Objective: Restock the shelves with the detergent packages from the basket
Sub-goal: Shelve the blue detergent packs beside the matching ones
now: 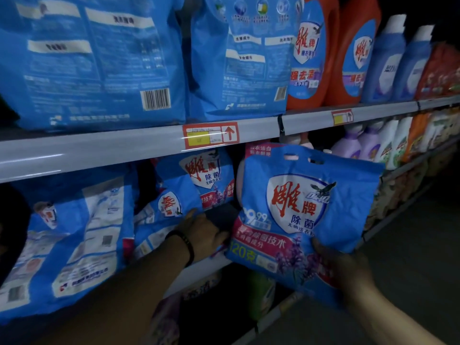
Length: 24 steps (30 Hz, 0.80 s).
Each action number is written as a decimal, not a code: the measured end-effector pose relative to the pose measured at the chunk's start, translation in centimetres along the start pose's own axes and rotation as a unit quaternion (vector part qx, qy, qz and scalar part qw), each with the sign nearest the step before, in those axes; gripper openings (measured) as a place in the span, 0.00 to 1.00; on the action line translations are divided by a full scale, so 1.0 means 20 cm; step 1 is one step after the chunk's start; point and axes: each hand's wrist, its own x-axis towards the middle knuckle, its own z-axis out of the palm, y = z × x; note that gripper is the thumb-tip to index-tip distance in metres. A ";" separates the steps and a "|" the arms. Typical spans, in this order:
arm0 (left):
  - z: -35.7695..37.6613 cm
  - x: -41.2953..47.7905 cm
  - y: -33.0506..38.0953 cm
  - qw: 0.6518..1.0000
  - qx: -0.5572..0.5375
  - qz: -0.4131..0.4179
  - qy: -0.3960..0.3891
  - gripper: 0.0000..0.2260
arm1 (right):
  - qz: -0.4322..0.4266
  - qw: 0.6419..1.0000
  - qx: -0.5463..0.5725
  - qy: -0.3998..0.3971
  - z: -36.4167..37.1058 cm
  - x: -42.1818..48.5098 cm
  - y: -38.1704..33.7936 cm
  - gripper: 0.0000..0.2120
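Note:
A blue detergent bag (298, 210) with a red logo and a carry handle stands tilted at the front of the middle shelf (149, 150). My right hand (333, 265) grips its lower right corner from below. My left hand (201, 232), with a dark band on the wrist, is on the bag's lower left edge, its fingers between this bag and the blue bags (179, 202) leaning in the shelf bay to the left. No basket is in view.
Large blue detergent bags (94, 61) fill the upper shelf, with orange jugs (331, 53) and blue bottles (398, 63) to their right. Purple and white bottles (368, 143) stand right of the held bag. More bags (62, 240) lean at lower left.

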 end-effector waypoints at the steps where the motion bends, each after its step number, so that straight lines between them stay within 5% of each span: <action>1: 0.00 -0.03 -0.02 1.000 0.014 -0.008 0.003 0.20 | 0.002 1.000 0.000 0.002 0.00 0.03 0.00 0.19; 5: 0.03 -0.14 -0.11 0.998 0.057 -0.032 0.012 0.28 | -0.007 1.000 -0.004 -0.013 0.08 0.10 -0.04 0.30; 9: 0.02 -0.27 -0.20 0.998 0.038 -0.049 0.014 0.31 | 0.001 0.998 0.017 -0.059 0.24 0.06 -0.07 0.17; 14: -0.01 -0.36 -0.27 0.989 -0.089 -0.114 0.020 0.20 | 0.003 0.995 -0.003 -0.099 0.44 0.08 -0.02 0.37; 17: -0.02 -0.35 -0.30 0.975 -0.167 -0.142 0.014 0.17 | 0.017 0.991 -0.030 -0.131 0.55 0.11 -0.01 0.34; 20: -0.01 -0.37 -0.36 0.973 -0.154 -0.170 0.021 0.24 | 0.012 0.986 -0.043 -0.161 0.65 0.14 -0.01 0.20; 24: 0.00 -0.45 -0.49 0.968 -0.092 -0.232 0.039 0.40 | -0.012 0.977 -0.080 -0.195 0.78 0.23 0.02 0.23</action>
